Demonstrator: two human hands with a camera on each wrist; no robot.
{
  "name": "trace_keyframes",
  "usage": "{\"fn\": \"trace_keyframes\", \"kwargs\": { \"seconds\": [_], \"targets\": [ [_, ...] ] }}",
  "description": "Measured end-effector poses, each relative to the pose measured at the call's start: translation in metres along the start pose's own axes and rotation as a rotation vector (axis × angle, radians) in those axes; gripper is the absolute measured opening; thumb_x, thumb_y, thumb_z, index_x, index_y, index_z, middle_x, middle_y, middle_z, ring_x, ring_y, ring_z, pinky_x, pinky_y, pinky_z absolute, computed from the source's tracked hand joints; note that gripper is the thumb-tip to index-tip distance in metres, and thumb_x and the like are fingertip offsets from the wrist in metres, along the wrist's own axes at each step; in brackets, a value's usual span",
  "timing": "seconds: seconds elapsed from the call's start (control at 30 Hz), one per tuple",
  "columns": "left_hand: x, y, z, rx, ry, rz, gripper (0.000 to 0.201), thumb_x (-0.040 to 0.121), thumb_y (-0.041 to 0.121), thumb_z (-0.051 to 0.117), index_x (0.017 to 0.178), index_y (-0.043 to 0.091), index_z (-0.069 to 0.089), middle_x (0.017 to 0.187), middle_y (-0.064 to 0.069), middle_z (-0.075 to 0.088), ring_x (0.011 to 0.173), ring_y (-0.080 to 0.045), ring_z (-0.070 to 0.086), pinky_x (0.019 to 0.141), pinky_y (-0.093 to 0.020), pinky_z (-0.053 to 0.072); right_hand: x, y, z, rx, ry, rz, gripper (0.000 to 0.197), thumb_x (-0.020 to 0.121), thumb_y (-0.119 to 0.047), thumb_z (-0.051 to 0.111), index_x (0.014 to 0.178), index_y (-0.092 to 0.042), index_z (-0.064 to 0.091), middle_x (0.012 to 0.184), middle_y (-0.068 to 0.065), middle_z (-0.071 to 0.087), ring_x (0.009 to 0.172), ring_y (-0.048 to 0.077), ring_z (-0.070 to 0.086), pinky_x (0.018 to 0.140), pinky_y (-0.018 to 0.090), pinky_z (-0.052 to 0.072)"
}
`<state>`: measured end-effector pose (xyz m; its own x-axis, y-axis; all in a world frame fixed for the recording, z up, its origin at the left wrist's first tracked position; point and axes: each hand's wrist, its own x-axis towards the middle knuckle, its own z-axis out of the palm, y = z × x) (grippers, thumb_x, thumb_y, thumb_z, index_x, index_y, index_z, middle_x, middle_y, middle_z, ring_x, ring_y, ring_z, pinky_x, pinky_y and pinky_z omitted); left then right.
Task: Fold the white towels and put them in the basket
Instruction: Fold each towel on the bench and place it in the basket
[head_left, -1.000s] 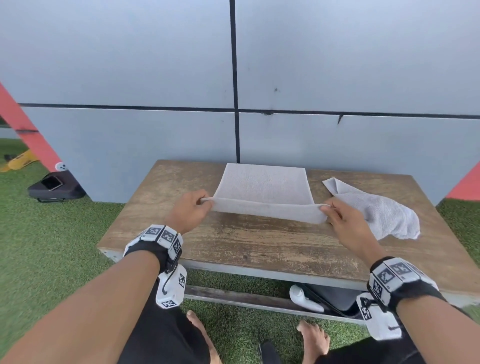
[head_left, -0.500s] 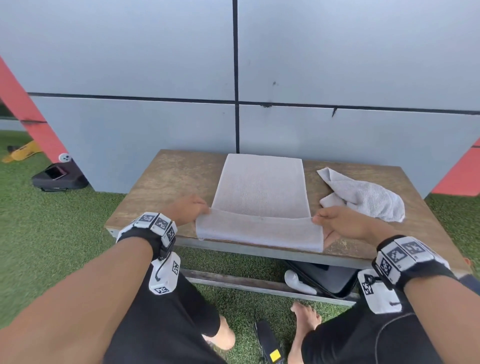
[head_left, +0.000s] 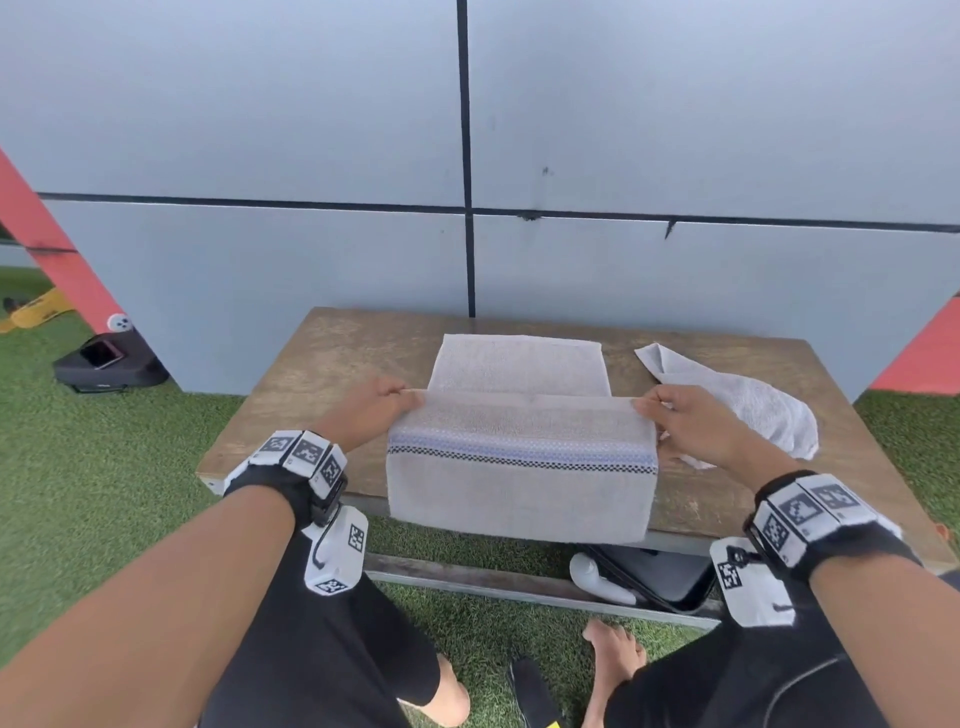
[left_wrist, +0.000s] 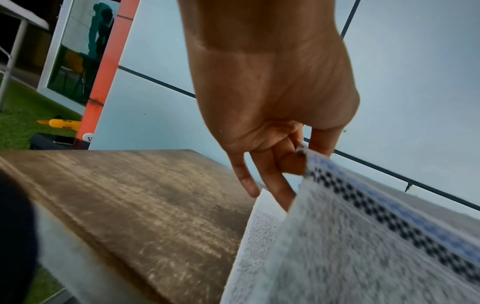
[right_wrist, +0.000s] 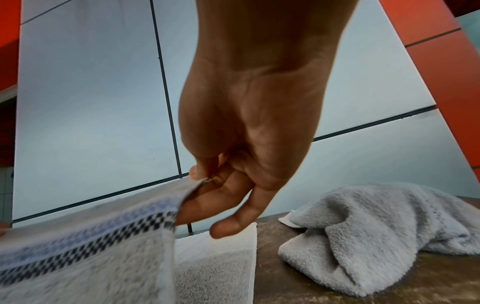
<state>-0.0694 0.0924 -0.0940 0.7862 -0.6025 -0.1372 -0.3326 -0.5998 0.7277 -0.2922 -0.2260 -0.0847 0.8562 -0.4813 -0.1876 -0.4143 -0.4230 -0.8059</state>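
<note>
A white towel (head_left: 519, 467) with a blue and black checked band lies lengthways on the wooden table (head_left: 322, 358); its near part is lifted and hangs toward me over the front edge. My left hand (head_left: 384, 410) pinches the raised left corner (left_wrist: 302, 152) between thumb and fingers. My right hand (head_left: 675, 421) pinches the raised right corner (right_wrist: 200, 181) the same way. The far part of the towel (head_left: 519, 364) still lies flat on the table. A second white towel (head_left: 748, 400) lies crumpled at the right of the table (right_wrist: 363, 232). No basket is in view.
A grey panelled wall (head_left: 467, 156) stands right behind the table. Under the table lie a black case (head_left: 660, 577) and a white controller (head_left: 597, 577). My bare feet are on the artificial grass (head_left: 104, 467). A dark bag (head_left: 109, 364) sits on the grass at the left.
Both hands first drew the towel's near edge toward me to the table's front edge, then lifted it, so the banded end now hangs facing me.
</note>
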Motion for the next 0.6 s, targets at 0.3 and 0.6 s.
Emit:
{"fn": "trace_keyframes", "kwargs": {
  "seconds": [0.3, 0.6],
  "targets": [
    [0.099, 0.009, -0.002, 0.127, 0.134, 0.070, 0.014, 0.102, 0.022, 0.052, 0.108, 0.013, 0.062, 0.093, 0.000, 0.066, 0.068, -0.007, 0.054, 0.061, -0.025, 0.039, 0.111, -0.002, -0.005, -0.194, 0.192, -0.006, 0.028, 0.100, -0.029, 0.056, 0.081, -0.011, 0.064, 0.068, 0.007, 0.071, 0.063, 0.027, 0.071, 0.067, 0.037, 0.058],
    [0.211, -0.007, 0.009, 0.242, 0.170, -0.039, 0.013, 0.100, 0.028, 0.053, 0.100, 0.018, 0.061, 0.093, 0.002, 0.064, 0.087, -0.018, 0.062, 0.077, -0.032, 0.048, 0.229, 0.011, 0.002, -0.309, 0.249, 0.058, 0.035, 0.096, -0.028, 0.062, 0.064, -0.015, 0.064, 0.058, 0.001, 0.065, 0.058, 0.012, 0.058, 0.058, 0.024, 0.043]
  ]
}}
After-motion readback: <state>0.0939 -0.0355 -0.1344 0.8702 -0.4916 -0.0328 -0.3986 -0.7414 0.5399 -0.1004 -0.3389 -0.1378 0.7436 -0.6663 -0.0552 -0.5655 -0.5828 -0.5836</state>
